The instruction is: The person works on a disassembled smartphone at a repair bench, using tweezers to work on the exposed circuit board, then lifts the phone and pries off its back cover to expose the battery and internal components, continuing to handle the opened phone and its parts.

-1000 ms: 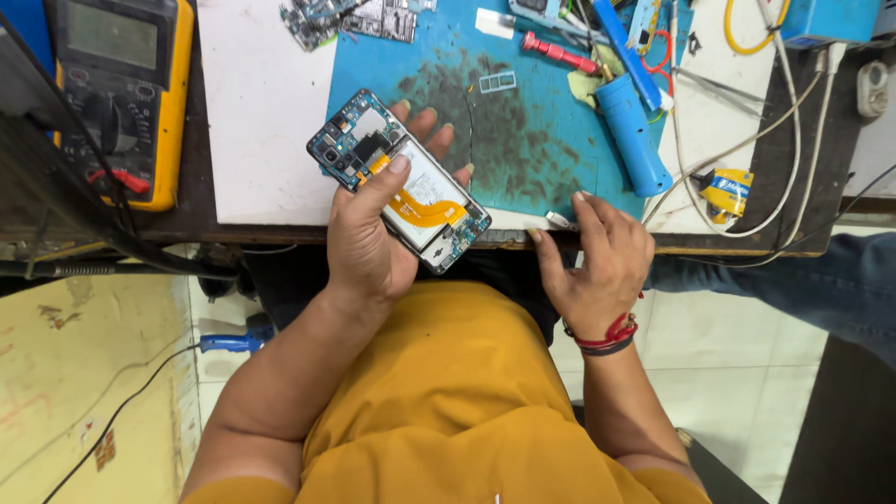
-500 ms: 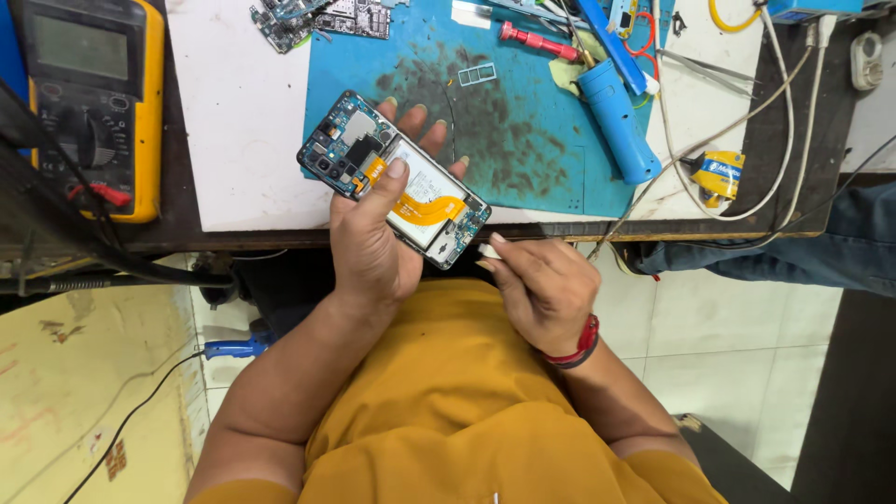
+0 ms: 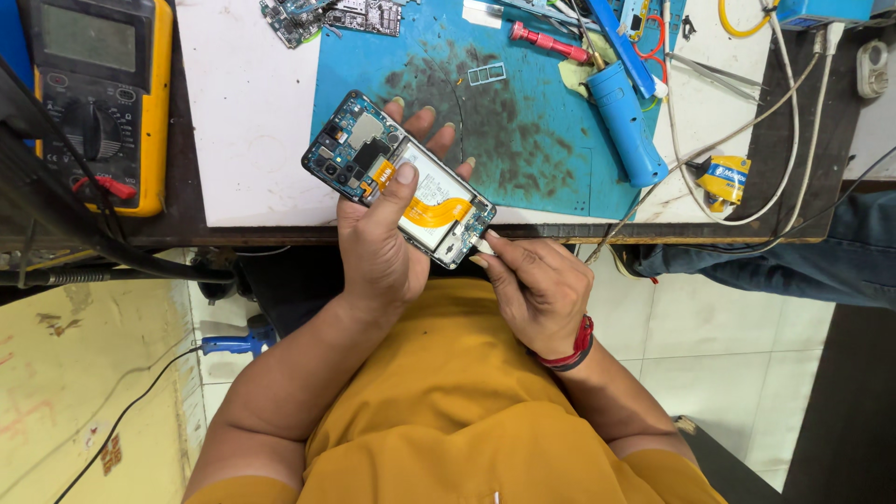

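Left hand [image 3: 378,252] grips an opened phone [image 3: 399,191], back cover off, held in the air over the front edge of the surface [image 3: 252,131]; its fingers [image 3: 425,117] wrap under the far long edge and the thumb presses on top near the orange flex cable [image 3: 434,213]. Right hand [image 3: 537,294] is pinched at the phone's bottom corner, fingertips closed on a small white plug or tool tip [image 3: 483,246] — too small to tell which. Phone looks light, thin and rigid as a slab, but fragile: bare circuit board [image 3: 350,149] at the top end, soft battery in the middle, thin flex that would likely tear if snagged. Frame edges are probably the safe grip, long sides as held now; best to avoid pressing the board or cable. Glass on the underside may be slick. Nearby: blue work mat [image 3: 523,131] with dark stains, blue cylindrical tool [image 3: 625,121], red screwdriver [image 3: 546,42], yellow multimeter [image 3: 103,93] at left, loose boards [image 3: 331,14] at top, white cables [image 3: 775,140] at right.
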